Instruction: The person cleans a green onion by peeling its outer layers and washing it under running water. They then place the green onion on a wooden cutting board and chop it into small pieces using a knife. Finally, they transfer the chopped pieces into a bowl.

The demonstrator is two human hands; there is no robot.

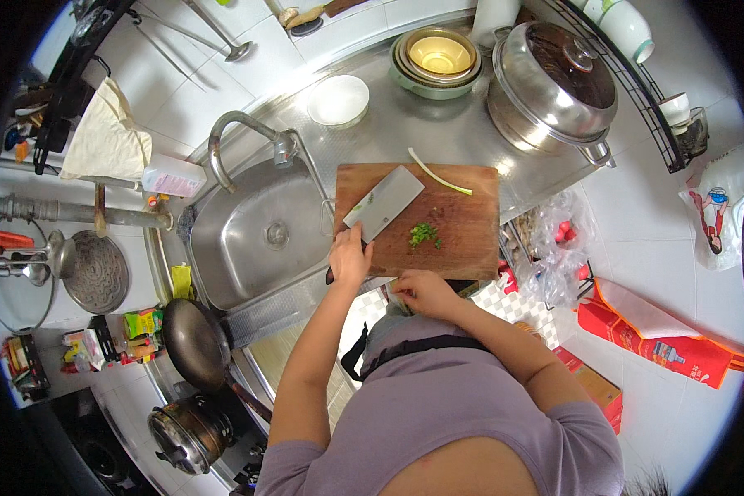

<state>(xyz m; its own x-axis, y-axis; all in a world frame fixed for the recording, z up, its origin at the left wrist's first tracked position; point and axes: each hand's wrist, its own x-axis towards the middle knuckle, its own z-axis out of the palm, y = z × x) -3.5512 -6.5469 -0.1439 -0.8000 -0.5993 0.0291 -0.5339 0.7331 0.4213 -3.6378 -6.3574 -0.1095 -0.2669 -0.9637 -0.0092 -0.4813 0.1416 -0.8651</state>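
Observation:
A Chinese cleaver (385, 201) lies slantwise across the left part of a wooden cutting board (465, 248). Its dark handle is under my left hand (350, 255), whose fingers close around it where handle and blade meet. Bits of green cling to the blade. Chopped scallion greens (424, 235) form a small heap on the board, to the right of the handle. Farther back, a pale scallion stalk (440, 175) reaches past the board's rear edge. My right hand (425, 292) is bent in front of the board's near edge, by my waist; whether its curled fingers hold anything is hidden.
Left of the board is a steel sink (266, 235) with a curved faucet (223, 149). Behind stand a white bowl (338, 100), stacked bowls (437, 62) and a large lidded steamer pot (552, 93). A wok (195, 344) leans at the left; plastic bags (558, 248) are at the right.

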